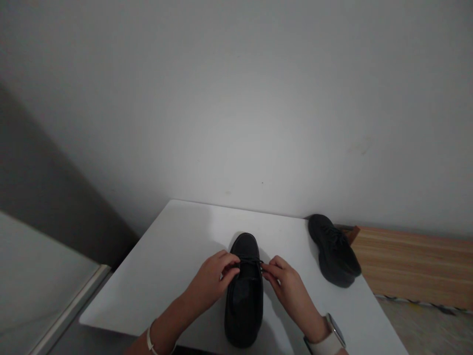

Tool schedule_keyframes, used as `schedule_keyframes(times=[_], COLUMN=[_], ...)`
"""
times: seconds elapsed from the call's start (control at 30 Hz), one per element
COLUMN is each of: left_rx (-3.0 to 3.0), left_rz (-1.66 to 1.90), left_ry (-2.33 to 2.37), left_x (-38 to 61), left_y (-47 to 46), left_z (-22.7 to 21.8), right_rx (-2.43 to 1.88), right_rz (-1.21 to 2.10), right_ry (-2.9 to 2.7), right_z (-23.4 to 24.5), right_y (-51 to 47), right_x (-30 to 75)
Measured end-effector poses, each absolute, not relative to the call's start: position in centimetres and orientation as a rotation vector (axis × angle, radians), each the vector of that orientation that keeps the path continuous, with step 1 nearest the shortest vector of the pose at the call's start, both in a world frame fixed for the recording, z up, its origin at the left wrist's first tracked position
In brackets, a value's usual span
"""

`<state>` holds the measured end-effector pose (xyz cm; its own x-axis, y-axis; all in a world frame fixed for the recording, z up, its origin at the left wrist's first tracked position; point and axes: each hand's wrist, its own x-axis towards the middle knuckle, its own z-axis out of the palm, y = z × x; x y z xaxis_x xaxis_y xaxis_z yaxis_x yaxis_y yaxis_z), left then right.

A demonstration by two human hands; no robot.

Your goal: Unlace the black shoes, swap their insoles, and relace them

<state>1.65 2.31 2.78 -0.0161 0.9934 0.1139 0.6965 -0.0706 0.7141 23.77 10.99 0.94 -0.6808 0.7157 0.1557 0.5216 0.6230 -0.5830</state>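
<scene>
A black lace-up shoe (244, 301) lies sole down on the white table (177, 236), its toe toward the wall and its opening toward me. At the left side of its lacing, my left hand (218, 273) has thumb and fingertips curled close together at the black shoelace (248, 259). From the right, my right hand (283, 278) pinches the lace near the eyelets between thumb and forefinger. Dark lace against dark shoe makes the exact hold of the left fingertips hard to see.
A second black shoe (334, 251) stands at the table's right edge, tilted away. Behind the table rises a grey-white wall (258, 123). A wooden board (417, 264) lies to the right, and a pale panel (44, 281) stands at the left.
</scene>
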Motion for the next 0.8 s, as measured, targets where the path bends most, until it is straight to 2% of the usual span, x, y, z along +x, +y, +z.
schedule_keyframes(times=[0.33, 0.57, 0.8], left_rx=[1.923, 1.958, 1.94], left_rz=[0.722, 0.616, 0.772], left_ry=[1.777, 1.849, 1.828], left_x=[3.7, 4.4, 4.9], left_y=[2.4, 3.2, 3.0], left_z=[3.4, 2.9, 4.0], right_rx=[-1.026, -1.065, -1.114], right_rz=[0.885, 0.441, 0.368], right_ry=[-2.451, -2.747, -2.668], right_z=[2.4, 4.0, 4.3], right_y=[9.1, 8.3, 8.7], right_x=[23.5, 22.0, 20.2])
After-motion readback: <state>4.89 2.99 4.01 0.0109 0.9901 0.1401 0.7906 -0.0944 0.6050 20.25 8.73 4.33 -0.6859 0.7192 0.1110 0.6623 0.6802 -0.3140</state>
